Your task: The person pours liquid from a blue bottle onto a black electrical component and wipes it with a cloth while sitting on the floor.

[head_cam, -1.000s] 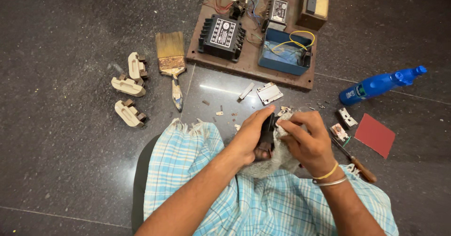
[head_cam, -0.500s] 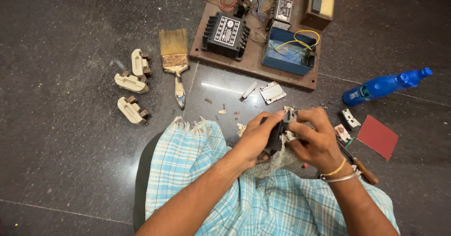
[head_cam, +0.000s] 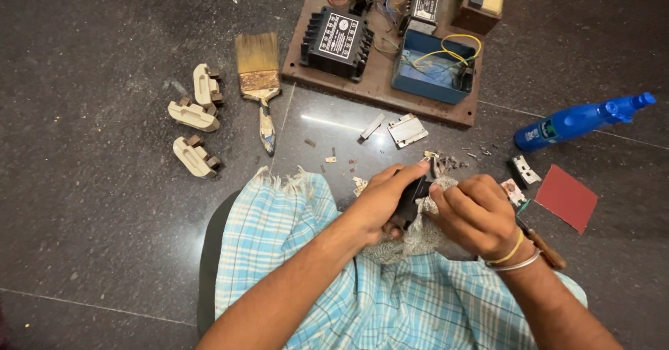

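My left hand [head_cam: 380, 200] grips a small black electrical part [head_cam: 408, 200] over my lap. My right hand [head_cam: 474, 217] presses a grey cloth [head_cam: 418, 238] against that part, fingers curled around the fabric. The cloth hangs down onto my blue checked garment [head_cam: 279, 238]. Most of the black part is hidden between the two hands.
A brown board [head_cam: 376, 88] with a black unit [head_cam: 334, 37] and an open blue box [head_cam: 433, 67] lies ahead. A paintbrush [head_cam: 256, 81], three cream fuse carriers [head_cam: 191, 116], a metal plate [head_cam: 406, 130], small screws, a blue spray bottle [head_cam: 578, 121], red sandpaper [head_cam: 566, 198] and a screwdriver [head_cam: 540, 245] lie around on the dark floor.
My right hand has shifted down and to the right over the cloth, rubbing the black part. My left hand keeps its hold. The view has drifted slightly.
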